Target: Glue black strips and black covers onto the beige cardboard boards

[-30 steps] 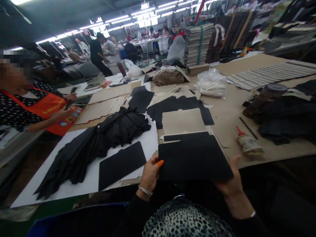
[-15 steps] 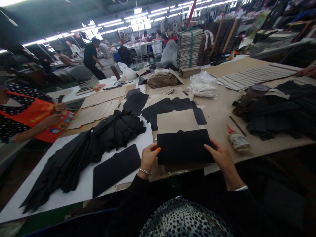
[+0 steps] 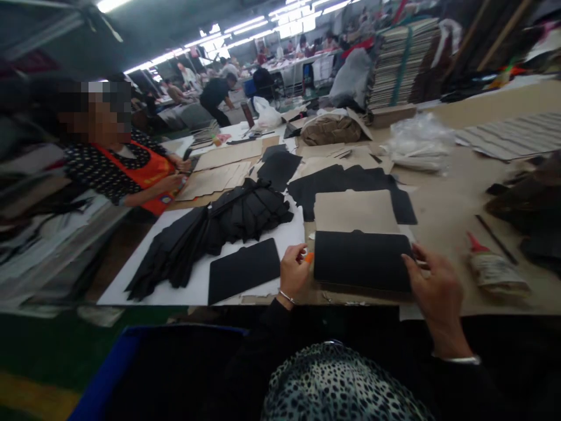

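A flat black panel (image 3: pixel 362 261) with a small tab on its top edge lies in front of me at the table's near edge. My right hand (image 3: pixel 435 289) grips its right end, thumb on top. Just off the left end is my left hand (image 3: pixel 294 273), fingers loosely curled and apart from the thumb, an orange cover on one digit. Behind the panel lies a beige board (image 3: pixel 357 211) with a similar tab. Another black panel (image 3: pixel 244 270) rests left of my left hand on a white sheet (image 3: pixel 164 225).
A heap of black pieces (image 3: pixel 210 228) fans out at left; more black sheets (image 3: pixel 346 184) lie behind the board. At right are a red-tipped bottle (image 3: pixel 495 266) and a dark stick (image 3: pixel 495 238). A co-worker in an orange apron (image 3: pixel 151 175) stands at left. Clear plastic bags (image 3: pixel 418 140) sit farther back.
My view has turned to the left, so the table appears shifted right. My left hand has come off the black panel's left end; my right hand stays at its right end.
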Demonstrator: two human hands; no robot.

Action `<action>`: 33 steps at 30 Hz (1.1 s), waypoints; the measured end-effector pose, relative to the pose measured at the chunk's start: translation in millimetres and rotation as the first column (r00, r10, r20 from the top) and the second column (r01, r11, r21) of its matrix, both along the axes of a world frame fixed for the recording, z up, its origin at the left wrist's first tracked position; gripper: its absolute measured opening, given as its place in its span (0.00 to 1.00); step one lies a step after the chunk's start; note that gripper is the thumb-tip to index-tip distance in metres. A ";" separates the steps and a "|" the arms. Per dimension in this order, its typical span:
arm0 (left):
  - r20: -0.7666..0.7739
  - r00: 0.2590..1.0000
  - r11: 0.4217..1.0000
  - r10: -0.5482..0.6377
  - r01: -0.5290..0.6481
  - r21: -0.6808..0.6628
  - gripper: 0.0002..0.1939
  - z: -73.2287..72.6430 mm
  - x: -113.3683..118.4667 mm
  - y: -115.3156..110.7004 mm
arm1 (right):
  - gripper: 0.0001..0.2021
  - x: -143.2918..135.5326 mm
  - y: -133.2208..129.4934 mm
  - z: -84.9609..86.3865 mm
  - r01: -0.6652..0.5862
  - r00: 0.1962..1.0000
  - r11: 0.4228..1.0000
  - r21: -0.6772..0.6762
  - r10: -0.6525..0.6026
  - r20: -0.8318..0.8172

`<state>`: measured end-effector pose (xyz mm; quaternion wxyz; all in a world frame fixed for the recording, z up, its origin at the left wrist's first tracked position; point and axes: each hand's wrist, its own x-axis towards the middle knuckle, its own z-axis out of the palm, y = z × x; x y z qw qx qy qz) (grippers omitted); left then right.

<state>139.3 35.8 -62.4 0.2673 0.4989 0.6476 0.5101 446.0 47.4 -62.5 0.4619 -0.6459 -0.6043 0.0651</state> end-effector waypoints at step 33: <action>-0.137 0.708 0.692 0.693 -0.706 -0.149 0.11 -32.3 -245.3 -137.2 | 0.24 -276.6 8.7 -70.4 -0.655 0.690 0.595 -0.465 0.722 -0.047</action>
